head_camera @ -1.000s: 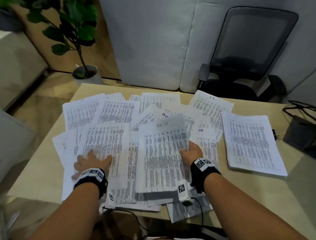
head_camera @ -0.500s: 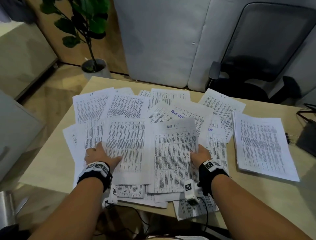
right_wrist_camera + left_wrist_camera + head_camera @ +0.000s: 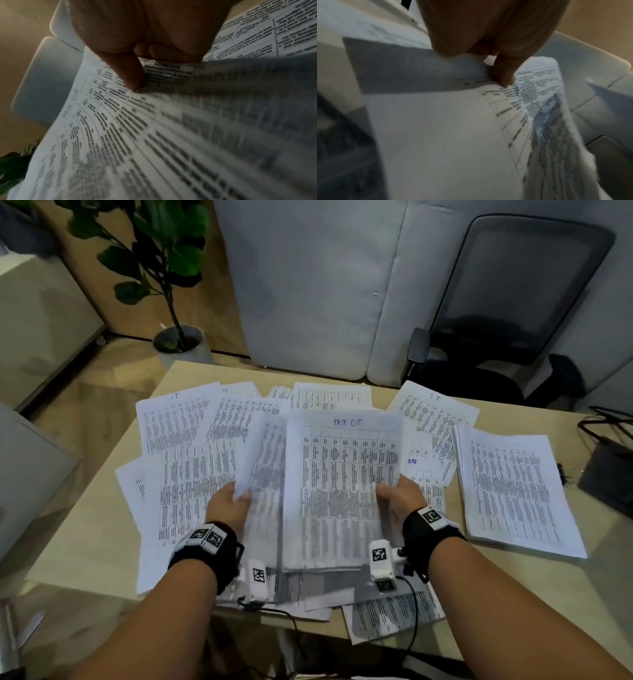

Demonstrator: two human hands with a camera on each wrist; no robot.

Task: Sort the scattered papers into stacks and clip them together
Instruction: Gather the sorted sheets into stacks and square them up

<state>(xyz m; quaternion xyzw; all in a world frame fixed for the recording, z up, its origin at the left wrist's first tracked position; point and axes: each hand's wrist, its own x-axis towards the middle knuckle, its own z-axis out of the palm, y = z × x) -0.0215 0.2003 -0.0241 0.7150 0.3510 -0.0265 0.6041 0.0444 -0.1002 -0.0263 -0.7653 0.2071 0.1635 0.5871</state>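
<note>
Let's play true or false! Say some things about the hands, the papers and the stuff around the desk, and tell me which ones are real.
1. The right hand holds a sheet headed "Task List". True.
2. The left hand rests flat on the table. False: it holds a lifted, curled sheet.
3. A neat stack of papers lies to the right of the hands. True.
4. The office chair is bright red. False: it is black.
5. A potted plant stands beyond the table's far left corner. True.

Motion blur is smearing the printed white sheets (image 3: pixel 171 142) in both wrist views, leaving their text unreadable. The raised white sheet headed in blue handwriting (image 3: pixel 342 474) is hiding the scattered papers beneath it, and the fingers under it.
</note>
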